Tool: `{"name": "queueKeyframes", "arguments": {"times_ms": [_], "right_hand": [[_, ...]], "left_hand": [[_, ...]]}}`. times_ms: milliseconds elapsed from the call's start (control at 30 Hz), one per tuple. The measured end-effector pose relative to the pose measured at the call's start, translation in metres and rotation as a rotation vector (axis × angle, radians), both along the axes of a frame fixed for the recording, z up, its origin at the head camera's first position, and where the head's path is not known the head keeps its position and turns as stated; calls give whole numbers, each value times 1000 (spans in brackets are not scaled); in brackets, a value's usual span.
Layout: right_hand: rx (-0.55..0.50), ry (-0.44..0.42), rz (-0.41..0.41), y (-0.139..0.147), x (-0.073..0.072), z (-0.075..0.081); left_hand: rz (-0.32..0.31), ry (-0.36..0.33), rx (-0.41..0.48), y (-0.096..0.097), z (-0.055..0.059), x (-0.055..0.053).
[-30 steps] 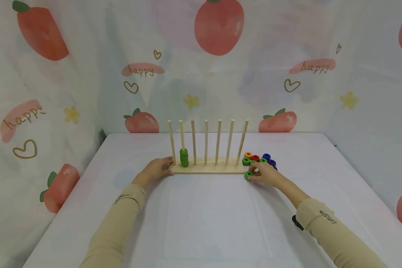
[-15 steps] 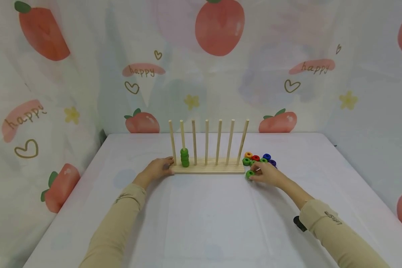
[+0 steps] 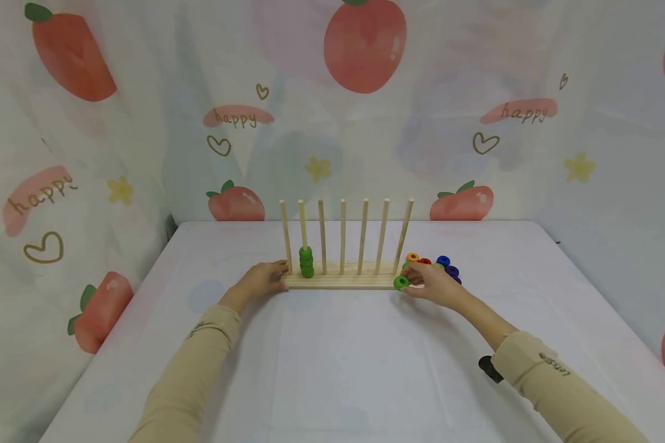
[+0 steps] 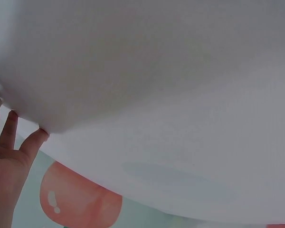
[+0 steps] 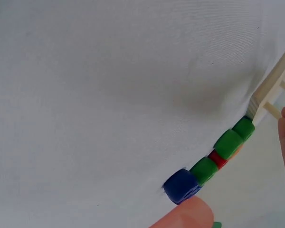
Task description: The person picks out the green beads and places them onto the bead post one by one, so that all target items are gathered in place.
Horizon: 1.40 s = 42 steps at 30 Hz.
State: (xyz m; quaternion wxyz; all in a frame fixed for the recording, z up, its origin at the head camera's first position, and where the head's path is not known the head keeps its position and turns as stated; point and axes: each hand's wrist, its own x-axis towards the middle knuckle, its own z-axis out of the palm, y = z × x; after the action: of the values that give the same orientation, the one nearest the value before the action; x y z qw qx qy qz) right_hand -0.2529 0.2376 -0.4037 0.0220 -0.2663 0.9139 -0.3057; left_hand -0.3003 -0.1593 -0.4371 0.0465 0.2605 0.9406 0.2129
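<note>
A wooden peg rack point(image 3: 338, 283) stands on the table, with a row of several upright pegs. Green beads point(image 3: 306, 263) are stacked on its second peg from the left. My left hand point(image 3: 259, 280) holds the rack's left end, thumb near the front corner and fingers toward the back. In the left wrist view, the fingertips point(image 4: 13, 114) reach down at the base's end. With thumb and fingers, my right hand point(image 3: 436, 285) pinches a green bead point(image 3: 401, 283) in front of the rack's right end. The held bead is out of sight in the right wrist view.
Loose beads lie right of the rack, partly behind my right hand: an orange bead point(image 3: 412, 257), a red bead point(image 3: 424, 262), a blue bead point(image 3: 443, 261), purple beads point(image 3: 452, 271) and green beads point(image 5: 229, 144). A printed cloth backdrop point(image 3: 366, 154) rises behind the table.
My right hand has carried the green bead left and slightly up, from beside the loose beads to the rack's right end. The left hand stays at the rack's left end.
</note>
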Motion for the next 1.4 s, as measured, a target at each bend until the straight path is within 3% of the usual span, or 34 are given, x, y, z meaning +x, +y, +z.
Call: {"name": "queueKeyframes", "arguments": {"times_ms": [200,333,533,1000,1167,1400], "right_hand": [[-31,65,15,-9,2,5],[-50,123,18,-14,4,7],[-124,206,93,-23,4,12],[-206,220,141,-42,1,20],[-232,239,114,-55,2,24],[-285,329,71,-72,0,27]], "left_hand": [[6,19,-7,-1,3,2],[15,-5,4,-1,3,3],[35,-22,-16,0,0,4],[7,12,-6,0,-2,1],[12,-9,14,1,-4,1],[18,-3,-12,0,-2,1]]}}
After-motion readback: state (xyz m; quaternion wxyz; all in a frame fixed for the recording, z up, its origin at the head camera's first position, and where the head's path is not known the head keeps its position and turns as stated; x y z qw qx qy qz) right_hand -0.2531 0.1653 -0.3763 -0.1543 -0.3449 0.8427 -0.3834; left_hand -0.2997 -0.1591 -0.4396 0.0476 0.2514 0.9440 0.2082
